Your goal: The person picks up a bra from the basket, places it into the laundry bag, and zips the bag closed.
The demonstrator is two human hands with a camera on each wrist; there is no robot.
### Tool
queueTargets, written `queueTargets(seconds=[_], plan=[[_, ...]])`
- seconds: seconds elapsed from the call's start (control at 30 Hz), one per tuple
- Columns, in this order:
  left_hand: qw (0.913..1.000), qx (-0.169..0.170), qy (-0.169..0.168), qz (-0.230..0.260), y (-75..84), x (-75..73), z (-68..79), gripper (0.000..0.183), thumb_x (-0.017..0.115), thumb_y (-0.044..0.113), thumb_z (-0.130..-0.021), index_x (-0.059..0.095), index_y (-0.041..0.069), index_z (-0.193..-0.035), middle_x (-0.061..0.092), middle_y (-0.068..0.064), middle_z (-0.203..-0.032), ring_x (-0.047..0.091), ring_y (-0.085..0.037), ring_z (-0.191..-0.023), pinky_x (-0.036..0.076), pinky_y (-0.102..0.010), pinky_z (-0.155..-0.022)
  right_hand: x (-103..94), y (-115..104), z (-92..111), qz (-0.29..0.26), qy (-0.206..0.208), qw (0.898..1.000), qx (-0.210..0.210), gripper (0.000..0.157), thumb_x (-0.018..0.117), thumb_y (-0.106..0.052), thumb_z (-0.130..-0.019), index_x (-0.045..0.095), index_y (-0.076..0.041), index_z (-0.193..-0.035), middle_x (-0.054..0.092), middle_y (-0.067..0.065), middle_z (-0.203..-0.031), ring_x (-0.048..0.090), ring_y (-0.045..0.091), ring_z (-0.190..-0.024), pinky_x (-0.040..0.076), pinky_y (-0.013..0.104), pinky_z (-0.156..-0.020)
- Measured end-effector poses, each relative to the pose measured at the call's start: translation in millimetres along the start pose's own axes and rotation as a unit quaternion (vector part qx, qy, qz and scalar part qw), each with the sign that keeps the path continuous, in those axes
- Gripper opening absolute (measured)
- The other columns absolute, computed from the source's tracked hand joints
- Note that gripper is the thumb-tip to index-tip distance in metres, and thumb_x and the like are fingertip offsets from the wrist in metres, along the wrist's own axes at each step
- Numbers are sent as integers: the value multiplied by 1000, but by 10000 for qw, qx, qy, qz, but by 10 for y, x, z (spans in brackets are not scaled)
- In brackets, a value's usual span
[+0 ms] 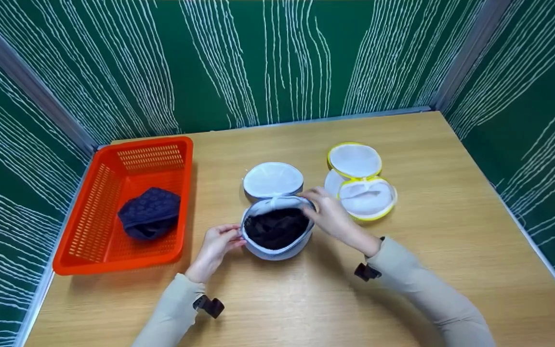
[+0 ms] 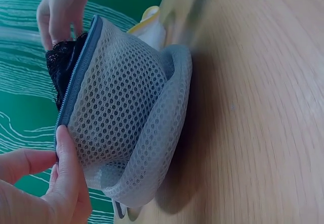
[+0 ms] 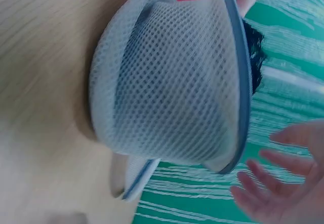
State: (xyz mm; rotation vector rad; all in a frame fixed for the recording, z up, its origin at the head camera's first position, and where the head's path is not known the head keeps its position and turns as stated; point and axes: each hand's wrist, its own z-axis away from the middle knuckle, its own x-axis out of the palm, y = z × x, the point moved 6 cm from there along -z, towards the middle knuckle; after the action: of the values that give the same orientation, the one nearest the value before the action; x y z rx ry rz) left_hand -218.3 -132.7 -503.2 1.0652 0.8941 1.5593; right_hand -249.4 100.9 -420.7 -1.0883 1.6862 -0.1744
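A grey-white mesh laundry bag (image 1: 280, 254) stands on the table with its round zip lid (image 1: 273, 180) folded back behind it. Inside lies a black lace-edged garment (image 1: 277, 228), its lace also showing above the zip rim in both wrist views. My left hand (image 1: 215, 248) pinches the rim on the left between thumb and fingers. At the right side of the rim is my right hand (image 1: 331, 216). In the right wrist view the fingers (image 3: 286, 158) of that hand are spread and hold nothing, apart from the mesh (image 3: 177, 82).
An orange-red plastic basket (image 1: 188, 193) stands to the left, holding a dark blue cloth item (image 1: 150, 212). Right of the bag, a white mesh bag with yellow trim (image 1: 366, 217) lies opened out. Green panels with white lines (image 1: 301, 62) border the wooden table (image 1: 277, 303).
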Motion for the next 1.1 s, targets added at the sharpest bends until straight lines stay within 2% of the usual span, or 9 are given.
queueTargets(seconds=[0.1, 0.23, 0.37, 0.53, 0.67, 0.9, 1.1], plan=[[10000, -2, -39, 75, -3, 11, -2, 25, 45, -11, -81, 48, -20, -105, 56, -8, -73, 57, -12, -61, 52, -24, -62, 106, -171, 17, 141, -594, 9951, -781, 25, 63, -13, -81, 63, -1, -103, 58, 11, -98, 55, 22, -91, 46, 35, -76], [9998, 41, -152, 132, -3, 30, 2, 27, 46, -11, -81, 47, -21, -106, 57, -8, -74, 58, -12, -61, 52, -23, -62, 302, -311, 41, 369, -1571, 9768, -1407, 29, 62, -20, -82, 62, -2, -104, 59, 9, -100, 54, 20, -96, 44, 32, -83], [9996, 54, -215, 195, -9, 45, 18, 27, 47, -10, -81, 46, -21, -106, 57, -8, -72, 58, -13, -62, 52, -23, -62, 460, -384, 49, 792, -2227, 9564, -1716, 30, 61, -21, -83, 62, -1, -105, 60, 10, -101, 55, 22, -97, 43, 33, -85], [9993, 29, -190, 327, -13, 63, 28, 26, 46, -11, -82, 46, -21, -106, 57, -8, -71, 59, -13, -62, 52, -24, -63, 578, -424, 26, 860, -2782, 9417, -1685, 23, 60, -14, -82, 64, -2, -102, 64, 8, -98, 59, 19, -93, 47, 30, -80], [9991, 45, -198, 385, 2, 74, 46, 27, 46, -11, -82, 45, -22, -107, 58, -8, -72, 59, -13, -63, 52, -25, -64, 634, -448, -6, 862, -3096, 9330, -1621, 17, 60, -10, -82, 67, -3, -96, 67, 5, -93, 61, 16, -87, 48, 28, -74], [9985, 51, -193, 504, 25, 78, 59, 28, 45, -11, -83, 44, -22, -108, 58, -9, -73, 58, -14, -65, 52, -25, -63, 688, -495, -59, 1134, -3211, 9206, -1911, 10, 62, -10, -80, 69, -5, -86, 67, 3, -82, 62, 15, -76, 48, 28, -64], [9978, 22, -148, 638, 42, 90, 89, 27, 43, -13, -83, 44, -22, -107, 57, -9, -72, 57, -14, -64, 52, -24, -63, 730, -518, -88, 1134, -3408, 9098, -2078, 8, 63, -8, -78, 69, -4, -83, 67, 4, -79, 62, 16, -74, 48, 26, -64]])
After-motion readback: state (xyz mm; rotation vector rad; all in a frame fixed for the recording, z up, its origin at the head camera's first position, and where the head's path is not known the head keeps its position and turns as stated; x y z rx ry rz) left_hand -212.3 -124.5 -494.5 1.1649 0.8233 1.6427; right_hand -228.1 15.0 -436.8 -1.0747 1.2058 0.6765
